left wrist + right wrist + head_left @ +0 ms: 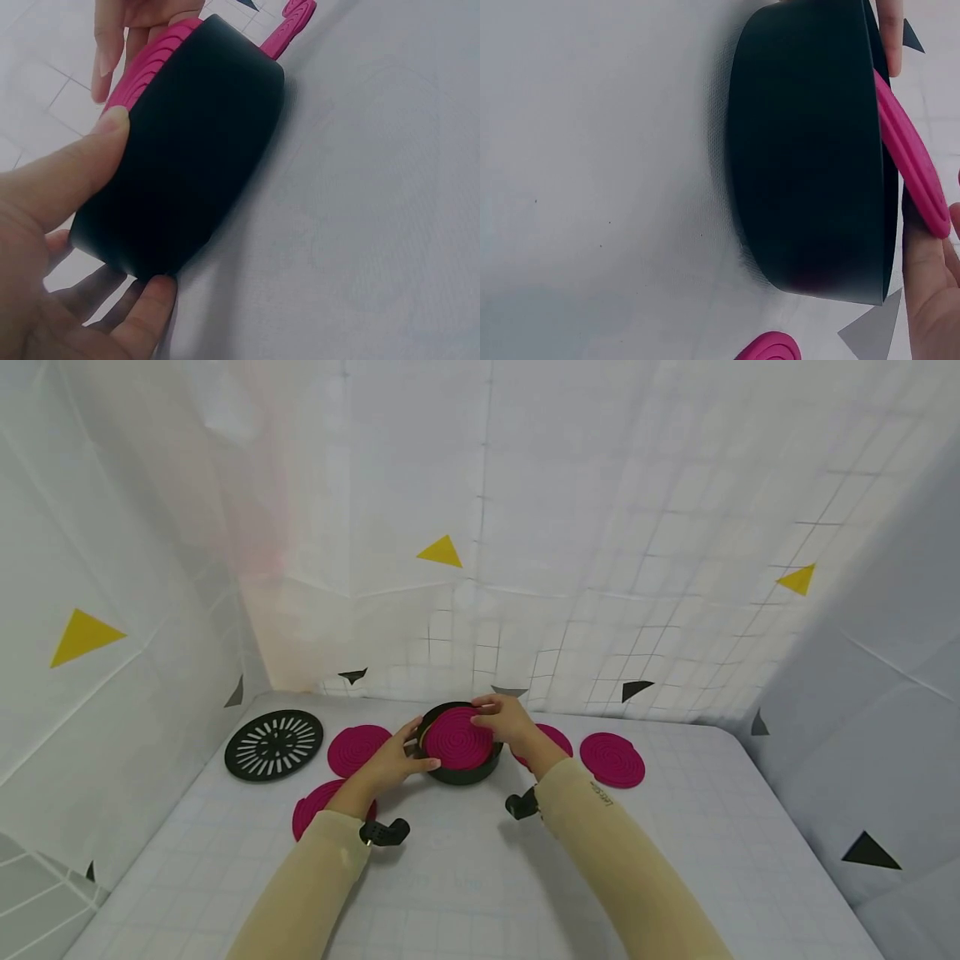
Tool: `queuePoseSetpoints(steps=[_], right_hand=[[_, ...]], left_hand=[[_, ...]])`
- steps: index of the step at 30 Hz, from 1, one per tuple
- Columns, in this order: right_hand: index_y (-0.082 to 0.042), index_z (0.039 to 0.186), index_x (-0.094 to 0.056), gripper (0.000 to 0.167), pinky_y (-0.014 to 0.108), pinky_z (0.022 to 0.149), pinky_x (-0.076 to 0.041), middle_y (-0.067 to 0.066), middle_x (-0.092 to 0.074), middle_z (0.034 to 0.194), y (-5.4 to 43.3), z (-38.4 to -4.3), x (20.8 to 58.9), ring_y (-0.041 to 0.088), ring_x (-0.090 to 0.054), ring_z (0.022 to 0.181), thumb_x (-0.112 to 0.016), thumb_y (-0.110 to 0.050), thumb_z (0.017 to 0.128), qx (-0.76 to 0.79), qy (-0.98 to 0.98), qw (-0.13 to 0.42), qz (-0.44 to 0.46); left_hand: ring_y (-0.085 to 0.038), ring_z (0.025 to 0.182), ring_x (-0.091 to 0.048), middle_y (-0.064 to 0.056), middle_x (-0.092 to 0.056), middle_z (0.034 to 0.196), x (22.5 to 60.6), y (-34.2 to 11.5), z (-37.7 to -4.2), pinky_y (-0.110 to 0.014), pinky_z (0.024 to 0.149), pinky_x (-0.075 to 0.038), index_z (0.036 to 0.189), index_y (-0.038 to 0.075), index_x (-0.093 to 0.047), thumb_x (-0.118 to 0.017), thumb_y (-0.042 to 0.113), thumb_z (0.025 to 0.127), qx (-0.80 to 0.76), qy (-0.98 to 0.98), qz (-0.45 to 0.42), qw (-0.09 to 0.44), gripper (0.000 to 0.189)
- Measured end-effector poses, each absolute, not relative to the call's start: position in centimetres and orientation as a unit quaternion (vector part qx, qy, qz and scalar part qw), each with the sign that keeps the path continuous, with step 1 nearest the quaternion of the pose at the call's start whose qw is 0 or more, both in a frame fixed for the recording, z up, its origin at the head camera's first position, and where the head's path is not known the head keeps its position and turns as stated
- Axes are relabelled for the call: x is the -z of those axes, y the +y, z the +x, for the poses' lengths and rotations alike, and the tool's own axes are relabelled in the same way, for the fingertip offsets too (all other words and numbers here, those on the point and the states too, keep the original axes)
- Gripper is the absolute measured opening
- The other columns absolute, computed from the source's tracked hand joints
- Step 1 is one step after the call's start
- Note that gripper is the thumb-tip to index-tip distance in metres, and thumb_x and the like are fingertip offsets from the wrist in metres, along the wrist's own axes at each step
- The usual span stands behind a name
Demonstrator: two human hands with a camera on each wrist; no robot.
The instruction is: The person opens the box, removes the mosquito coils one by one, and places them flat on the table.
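Observation:
A round black container stands on the table, its smooth outer wall filling much of both wrist views. My left hand grips its left side, with the thumb at the rim and the fingers low on the wall. At the opening, a magenta spiral coaster leans at a tilt, one edge inside the container and the other above the rim. My right hand holds the raised edge of this coaster between thumb and fingers. The inside of the container is mostly hidden.
Magenta coasters lie around: one at the right, one partly behind the right wrist, one left of the container, and one beneath the left forearm. A black slotted disc lies far left. White sheeting rises behind the table.

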State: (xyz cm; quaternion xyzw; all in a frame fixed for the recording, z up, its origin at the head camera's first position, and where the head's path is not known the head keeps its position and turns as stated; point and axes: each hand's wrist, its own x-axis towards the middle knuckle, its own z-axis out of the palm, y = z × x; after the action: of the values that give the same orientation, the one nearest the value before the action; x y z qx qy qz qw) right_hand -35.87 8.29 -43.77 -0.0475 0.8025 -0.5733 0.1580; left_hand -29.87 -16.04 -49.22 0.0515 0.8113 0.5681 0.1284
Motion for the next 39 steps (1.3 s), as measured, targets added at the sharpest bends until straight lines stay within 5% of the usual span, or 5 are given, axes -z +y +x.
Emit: queuePoseSetpoints(steps=[17,25,39], right_hand=[[-0.014,0.136,-0.06,0.045,0.047,0.091,-0.056,0.017,-0.058,0.133,8.6,-35.2,42.5,0.025,-0.062,0.107,-0.071,-0.008,0.093,0.571,0.794,0.198,-0.062],[-0.014,0.136,-0.06,0.046,0.04,0.079,-0.06,0.015,-0.062,0.124,8.7,-35.4,42.7,0.022,-0.062,0.099,-0.071,-0.004,0.093,0.547,0.813,0.183,-0.08],[-0.015,0.138,-0.059,0.048,0.038,0.076,-0.06,0.016,-0.062,0.124,8.9,-34.7,42.4,0.024,-0.064,0.099,-0.071,-0.005,0.093,0.555,0.811,0.154,-0.101]], left_hand=[[-0.035,0.149,-0.025,-0.009,-0.021,0.165,49.1,-16.1,-29.7,-0.057,0.111,-0.036,0.161,0.025,-0.019,-0.084,0.031,0.083,-0.577,0.804,0.052,0.134,0.102],[-0.035,0.149,-0.026,-0.009,-0.022,0.164,49.1,-16.0,-29.8,-0.057,0.11,-0.037,0.161,0.026,-0.019,-0.084,0.034,0.083,-0.576,0.805,0.051,0.133,0.102],[-0.034,0.149,-0.026,-0.009,-0.022,0.165,49.2,-16.1,-29.8,-0.056,0.11,-0.037,0.161,0.025,-0.019,-0.085,0.035,0.081,-0.577,0.804,0.053,0.133,0.104]])
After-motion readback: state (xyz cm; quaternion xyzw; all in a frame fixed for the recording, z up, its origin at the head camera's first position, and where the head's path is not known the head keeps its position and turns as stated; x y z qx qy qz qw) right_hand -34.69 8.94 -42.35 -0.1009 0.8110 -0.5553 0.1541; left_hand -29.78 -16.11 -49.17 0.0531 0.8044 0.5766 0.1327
